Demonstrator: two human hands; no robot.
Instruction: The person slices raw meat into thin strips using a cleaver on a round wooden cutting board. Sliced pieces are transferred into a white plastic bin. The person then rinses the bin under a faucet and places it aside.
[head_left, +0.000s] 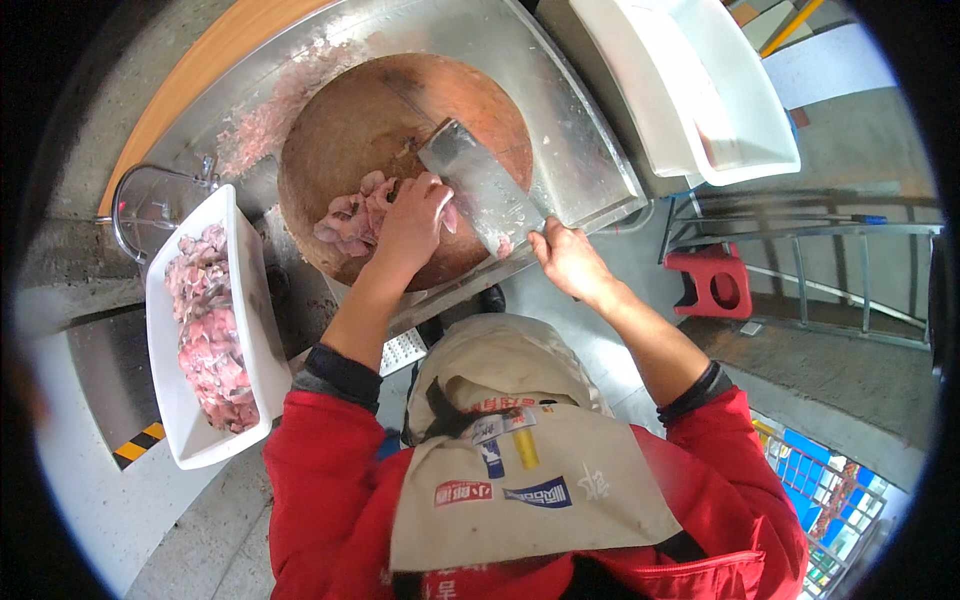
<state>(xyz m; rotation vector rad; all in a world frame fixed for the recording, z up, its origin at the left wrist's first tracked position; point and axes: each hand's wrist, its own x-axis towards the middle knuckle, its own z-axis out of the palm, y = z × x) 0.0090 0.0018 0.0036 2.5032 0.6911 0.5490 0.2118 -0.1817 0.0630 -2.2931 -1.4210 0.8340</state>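
Observation:
My right hand (566, 257) grips the handle of a broad cleaver (484, 191), its blade lying flat or nearly so over the right part of a round wooden chopping block (337, 142). A scrap of meat clings to the blade near the handle. My left hand (414, 221) rests on pale pink meat pieces (351, 223) on the block, close to the blade, its fingers bent; a piece shows beside the fingertips. A white plastic tub (261, 322) at the left holds a heap of cut pink meat with greyish skin (214, 337).
The block stands on a rimmed stainless steel table (559, 97) with meat scraps (277, 112) strewn behind it. White tubs (675, 90) stand at the upper right. A red plastic stool (705, 281) and a metal ladder (832, 236) are on the right.

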